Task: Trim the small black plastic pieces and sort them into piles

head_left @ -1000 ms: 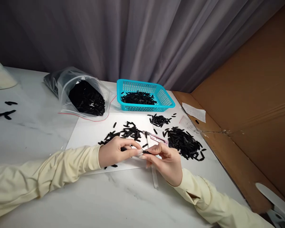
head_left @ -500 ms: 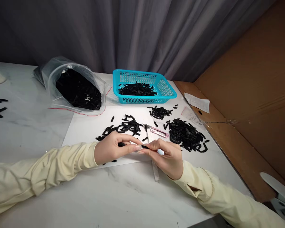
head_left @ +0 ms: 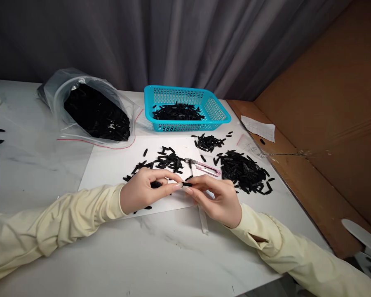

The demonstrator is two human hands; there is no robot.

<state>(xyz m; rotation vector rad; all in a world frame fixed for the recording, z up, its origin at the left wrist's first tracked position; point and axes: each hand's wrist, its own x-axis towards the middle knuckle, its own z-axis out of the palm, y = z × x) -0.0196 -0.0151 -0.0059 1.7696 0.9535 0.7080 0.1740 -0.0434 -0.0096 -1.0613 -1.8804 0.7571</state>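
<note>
Between my two hands, over the near edge of a white paper sheet (head_left: 108,165), is a small black strip (head_left: 187,184). My left hand (head_left: 148,189) pinches its left end between thumb and index finger, and more black pieces (head_left: 156,185) show within its curled fingers. The right end is pinched by my right hand (head_left: 218,196), thumb and index finger together. Just beyond the fingertips lie pink-handled thread snips (head_left: 205,168) and a loose pile of black strips (head_left: 170,161). A larger pile (head_left: 244,171) sits to the right, with a smaller one (head_left: 208,142) behind.
A blue basket (head_left: 191,123) with black strips stands at the back. Left of it, an open clear bag (head_left: 57,107) holds many more. A white strip (head_left: 203,220) lies under my right hand. Paper scraps (head_left: 258,128) and a cardboard wall (head_left: 336,103) are on the right.
My right hand has shifted slightly, its fingers now spread more over the black strip, which lies more level. The whole view has tilted slightly, with objects appearing a little higher.
</note>
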